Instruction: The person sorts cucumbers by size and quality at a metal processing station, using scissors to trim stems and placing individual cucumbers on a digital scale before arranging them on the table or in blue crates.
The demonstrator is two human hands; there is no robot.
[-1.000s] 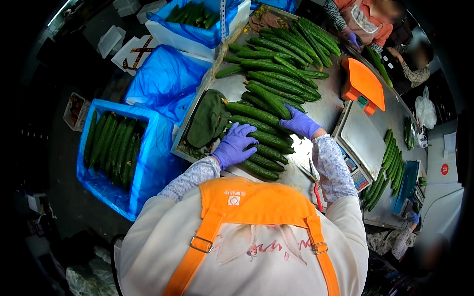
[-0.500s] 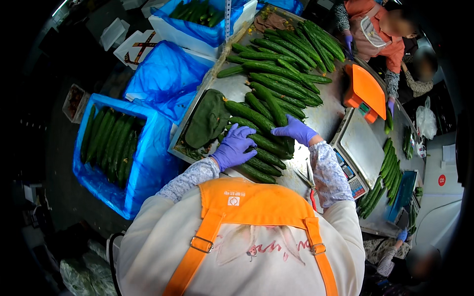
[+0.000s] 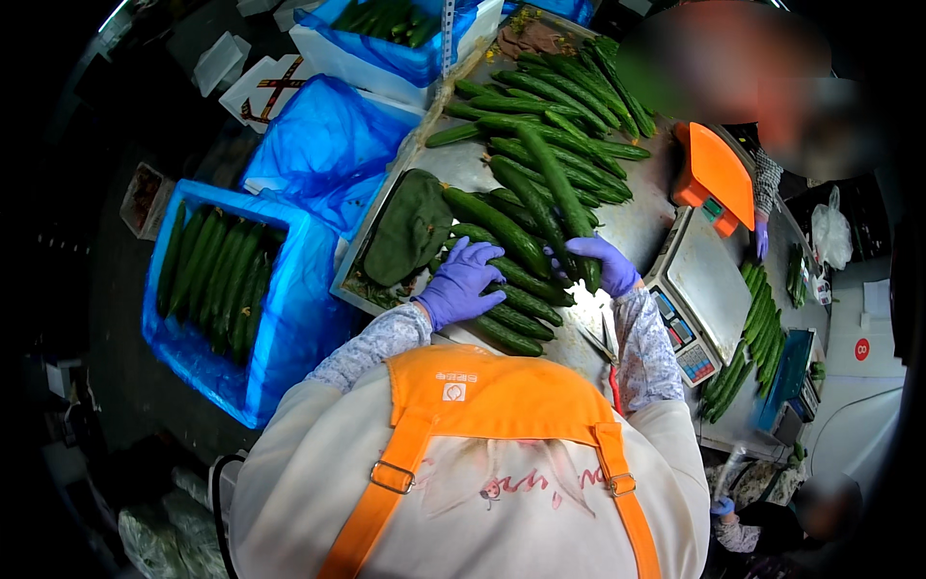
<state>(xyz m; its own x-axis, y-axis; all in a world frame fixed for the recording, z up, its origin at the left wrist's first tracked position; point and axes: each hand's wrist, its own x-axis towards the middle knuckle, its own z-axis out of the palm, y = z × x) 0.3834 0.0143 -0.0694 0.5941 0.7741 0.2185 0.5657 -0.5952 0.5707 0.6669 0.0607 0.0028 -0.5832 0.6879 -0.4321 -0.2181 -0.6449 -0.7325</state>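
My right hand (image 3: 608, 262), in a purple glove, grips a long green cucumber (image 3: 559, 179) near its lower end, tilted across the others. Another cucumber lies close along its left side; whether the fingers hold that one too is hidden. My left hand (image 3: 463, 283), gloved alike, rests with fingers spread on top of the near cucumbers (image 3: 526, 301), just right of a dark green cloth (image 3: 405, 230). A larger heap of cucumbers (image 3: 559, 96) covers the far part of the metal table (image 3: 632, 207). Beside my right forearm lies a cutting tool with red handles (image 3: 612, 362).
At left stands a blue-lined box (image 3: 294, 309) holding cucumbers; another lined box (image 3: 415, 72) is at the far left. A flat weighing scale (image 3: 709, 289) and an orange scale (image 3: 714, 179) stand at right, before more cucumbers (image 3: 762, 328). Co-workers are at the far and near right.
My right hand has shifted slightly right and now grips the cucumber, which has swung rightward. My left hand has barely moved. The far co-worker has leaned in over the heap's right side.
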